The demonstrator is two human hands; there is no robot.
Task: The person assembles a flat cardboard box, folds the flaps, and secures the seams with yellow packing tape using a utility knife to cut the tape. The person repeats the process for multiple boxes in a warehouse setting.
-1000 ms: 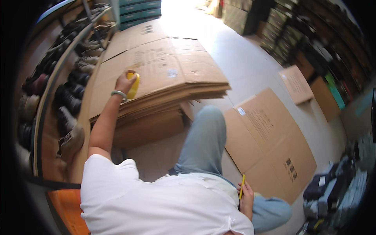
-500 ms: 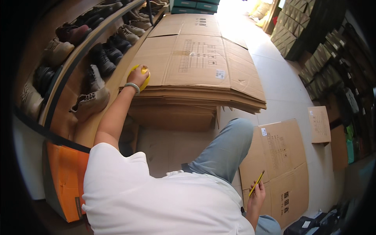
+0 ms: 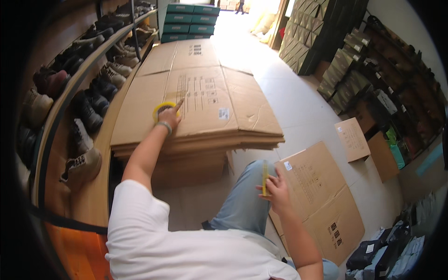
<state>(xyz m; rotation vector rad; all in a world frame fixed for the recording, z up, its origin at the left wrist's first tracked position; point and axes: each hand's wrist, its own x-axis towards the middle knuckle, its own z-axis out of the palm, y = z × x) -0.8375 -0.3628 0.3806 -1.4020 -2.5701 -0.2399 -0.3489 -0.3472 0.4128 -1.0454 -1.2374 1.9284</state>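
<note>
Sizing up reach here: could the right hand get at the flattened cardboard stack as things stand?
Probably yes: the right hand is near the front edge of the flattened cardboard stack, with nothing seen blocking the way, though it holds a slim yellow tool.

The right hand (image 3: 280, 195) has raised its apparent yellow cutter (image 3: 264, 179).

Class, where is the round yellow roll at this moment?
In the head view, left of centre: the yellow roll is at the left hand, over the stack of flattened cardboard, right of the shoe shelf.
</note>
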